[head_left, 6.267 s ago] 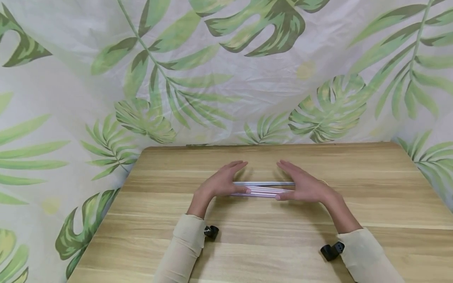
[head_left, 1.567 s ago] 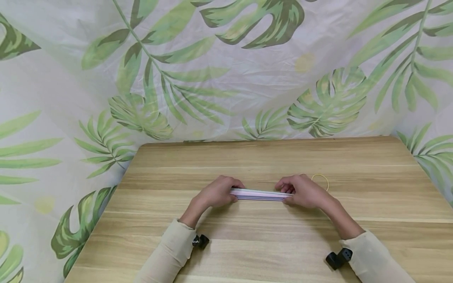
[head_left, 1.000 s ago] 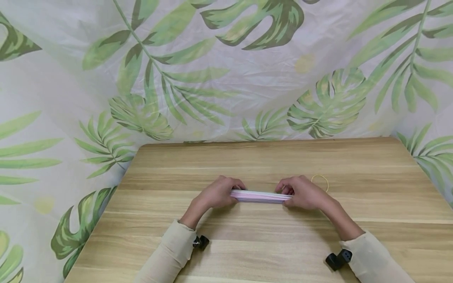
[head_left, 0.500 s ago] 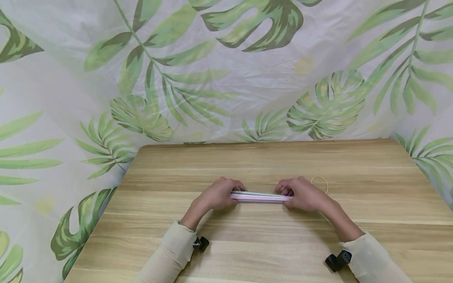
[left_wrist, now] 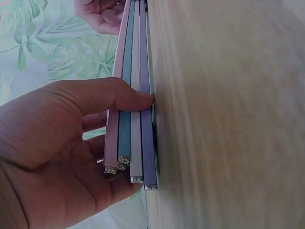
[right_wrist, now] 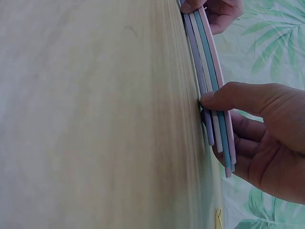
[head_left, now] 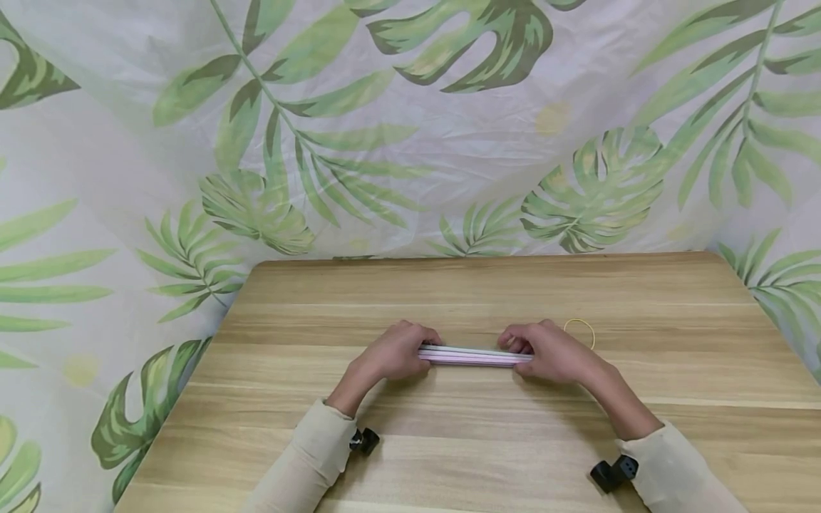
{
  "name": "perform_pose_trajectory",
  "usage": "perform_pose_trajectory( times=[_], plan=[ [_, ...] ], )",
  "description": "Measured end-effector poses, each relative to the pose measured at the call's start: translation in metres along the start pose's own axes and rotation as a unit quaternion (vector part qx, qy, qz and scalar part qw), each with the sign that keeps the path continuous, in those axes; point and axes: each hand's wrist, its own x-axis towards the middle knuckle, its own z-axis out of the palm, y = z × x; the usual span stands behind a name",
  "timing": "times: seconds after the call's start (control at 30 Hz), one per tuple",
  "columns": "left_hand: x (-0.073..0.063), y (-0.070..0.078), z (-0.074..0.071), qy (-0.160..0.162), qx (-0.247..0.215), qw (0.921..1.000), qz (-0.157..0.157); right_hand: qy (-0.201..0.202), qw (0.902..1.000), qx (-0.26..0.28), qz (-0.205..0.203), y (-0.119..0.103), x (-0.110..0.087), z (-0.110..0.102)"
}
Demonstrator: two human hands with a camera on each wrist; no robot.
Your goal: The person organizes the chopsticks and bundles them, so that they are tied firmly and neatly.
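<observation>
A flat bundle of slim pastel sticks (head_left: 474, 356), pencil-like in shape, lies crosswise between my hands, low over the table. My left hand (head_left: 394, 349) grips its left end, thumb in front and fingers behind. In the left wrist view a pink stick (left_wrist: 112, 143), a teal stick (left_wrist: 125, 136), a whitish stick (left_wrist: 136, 148) and a purple stick (left_wrist: 148, 148) show shiny, uneven ends. My right hand (head_left: 553, 350) pinches the other end, its thumb (right_wrist: 217, 99) across the sticks. Their ends are staggered there too. The exact number is hidden.
On the wooden table (head_left: 449, 442), just behind my right hand, lies a thin yellow loop (head_left: 594, 333), like a rubber band. A leaf-patterned cloth (head_left: 481, 142) hangs behind the far edge. Small black cameras (head_left: 614, 472) are worn at both wrists.
Six seconds ago my fingers were straighter and spread, with the sticks looser between my palms. Now both hands grip the gathered ends. In the last second the bundle has only turned slightly.
</observation>
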Motion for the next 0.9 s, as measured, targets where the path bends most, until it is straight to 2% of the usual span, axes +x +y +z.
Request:
perform_pose_trajectory(
  times=[0.1,0.23,0.33,0.43,0.53,0.67,0.9],
  plan=[
    [-0.001,0.000,0.000,0.006,-0.007,1.0000,-0.001,-0.005,1.0000,0.000,-0.008,0.000,0.000,-0.001],
    [-0.002,0.003,-0.003,0.016,-0.031,0.9992,-0.023,-0.004,0.9997,-0.014,-0.018,-0.002,0.000,-0.003],
    [-0.002,0.004,-0.006,0.019,-0.049,0.9978,-0.040,0.002,0.9997,-0.025,-0.006,-0.006,-0.002,-0.006],
    [-0.002,0.004,-0.010,0.025,-0.061,0.9968,-0.045,0.007,0.9995,-0.027,0.012,-0.011,-0.004,-0.010],
    [-0.002,0.004,-0.014,0.037,-0.071,0.9960,-0.040,0.011,0.9995,-0.019,0.021,-0.014,-0.005,-0.014],
    [-0.004,0.004,-0.019,0.062,-0.085,0.9942,-0.022,0.029,0.9995,-0.007,0.011,-0.016,-0.009,-0.020],
    [-0.009,0.006,-0.027,0.110,-0.131,0.9852,0.007,0.074,0.9969,0.025,-0.005,-0.020,-0.014,-0.032]
  ],
)
